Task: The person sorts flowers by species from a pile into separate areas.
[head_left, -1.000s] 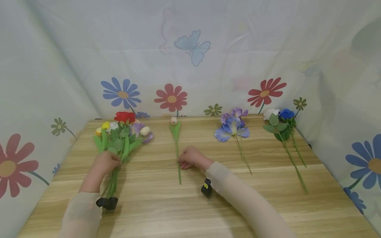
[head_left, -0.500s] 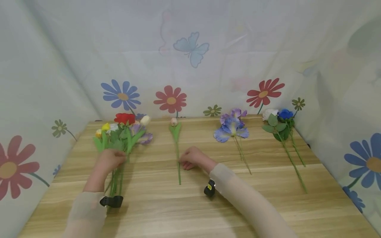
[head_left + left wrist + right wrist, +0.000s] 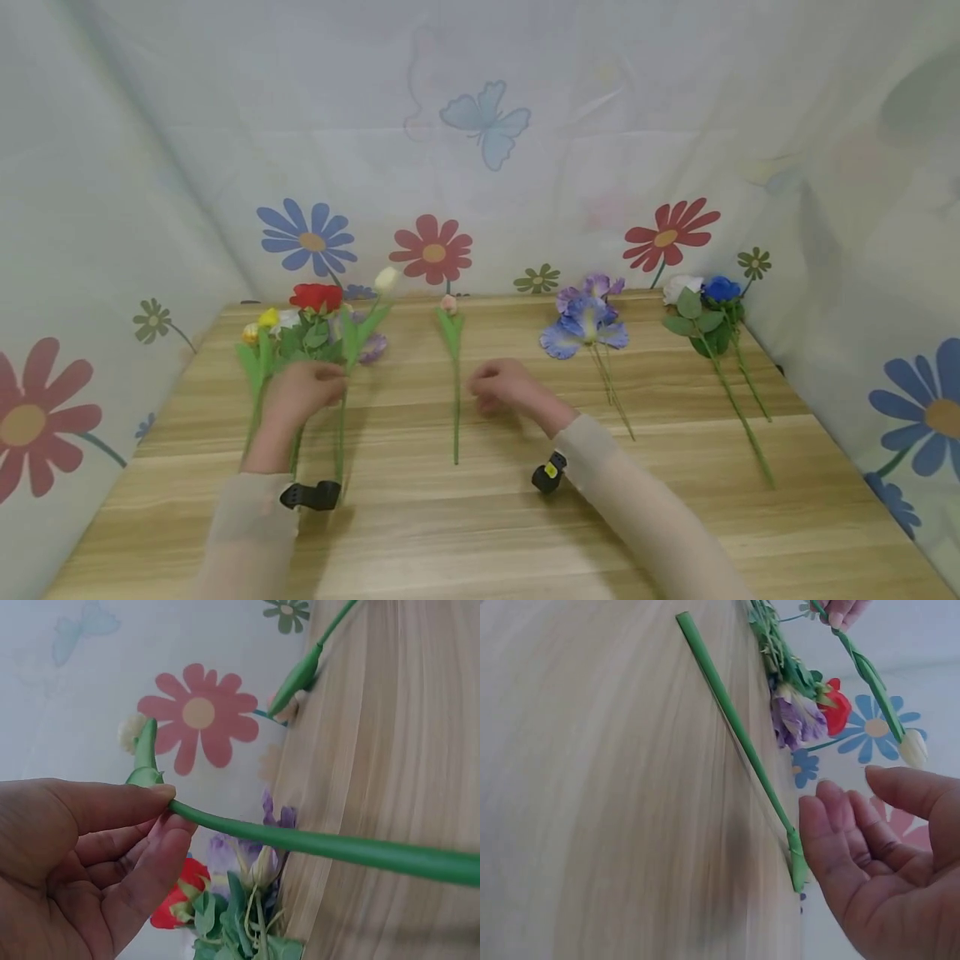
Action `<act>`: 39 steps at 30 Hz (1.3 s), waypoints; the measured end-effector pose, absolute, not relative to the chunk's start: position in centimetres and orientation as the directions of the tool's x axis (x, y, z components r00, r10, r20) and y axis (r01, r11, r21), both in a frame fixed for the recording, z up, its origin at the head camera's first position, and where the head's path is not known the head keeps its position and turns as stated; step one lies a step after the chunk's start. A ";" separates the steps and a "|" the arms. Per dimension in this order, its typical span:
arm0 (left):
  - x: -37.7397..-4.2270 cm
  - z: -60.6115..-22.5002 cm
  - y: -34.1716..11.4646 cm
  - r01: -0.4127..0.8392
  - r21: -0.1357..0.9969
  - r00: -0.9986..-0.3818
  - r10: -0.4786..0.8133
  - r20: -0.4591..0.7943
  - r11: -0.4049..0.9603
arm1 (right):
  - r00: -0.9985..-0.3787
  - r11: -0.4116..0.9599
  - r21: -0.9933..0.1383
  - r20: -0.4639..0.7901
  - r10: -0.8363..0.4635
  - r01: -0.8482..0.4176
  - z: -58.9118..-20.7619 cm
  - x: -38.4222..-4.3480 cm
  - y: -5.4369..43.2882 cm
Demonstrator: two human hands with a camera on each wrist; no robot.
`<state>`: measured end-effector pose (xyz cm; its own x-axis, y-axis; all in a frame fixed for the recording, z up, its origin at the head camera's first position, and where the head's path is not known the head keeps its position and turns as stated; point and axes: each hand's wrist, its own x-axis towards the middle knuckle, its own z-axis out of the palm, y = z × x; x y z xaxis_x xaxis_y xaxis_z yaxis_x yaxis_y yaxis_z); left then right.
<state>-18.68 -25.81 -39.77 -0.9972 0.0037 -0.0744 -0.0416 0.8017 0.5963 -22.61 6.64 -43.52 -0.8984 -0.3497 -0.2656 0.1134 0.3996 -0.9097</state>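
My left hand (image 3: 303,392) pinches the green stem of a white tulip (image 3: 387,282) between thumb and fingertips, plainly seen in the left wrist view at the stem (image 3: 322,844). The tulip is lifted above the table, its bloom pointing away. My right hand (image 3: 517,390) holds nothing. It hovers just right of a pale pink tulip (image 3: 456,400) lying on the table, stem toward me. In the right wrist view the fingers are loosely bent and apart from that tulip's stem (image 3: 742,739).
A pile with a red rose (image 3: 317,297), yellow tulips and purple blooms lies beside the left hand, partly hidden by it. Purple-blue irises (image 3: 585,325) lie right of centre. A white rose (image 3: 682,288) and a blue rose (image 3: 723,289) are at the far right. Patterned cloth walls enclose the table.
My left hand has moved right and lifted the white tulip out of the pile. The right hand has drawn back slightly right from the pink tulip, which has shifted a little right.
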 end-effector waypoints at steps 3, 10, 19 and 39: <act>-18.8 -39.8 -25.0 -0.049 0.657 -0.997 0.004 -0.079 0.752 | -0.904 0.393 -0.917 -0.228 -0.363 0.073 -43.1 -22.3 7.3; -18.9 -39.5 -23.0 -0.080 0.750 -0.996 -0.020 -0.088 0.657 | -0.916 0.344 -0.938 -0.182 -0.357 0.052 -42.1 -21.6 8.5; -18.9 -39.5 -20.5 -0.058 0.831 -0.997 0.010 -0.076 0.553 | -0.907 0.318 -0.948 -0.151 -0.393 0.020 -42.3 -20.8 9.3; -19.9 -40.0 -15.2 -0.009 0.882 -0.997 0.068 -0.047 0.471 | -0.881 0.294 -0.955 -0.102 -0.461 -0.043 -43.2 -19.4 6.1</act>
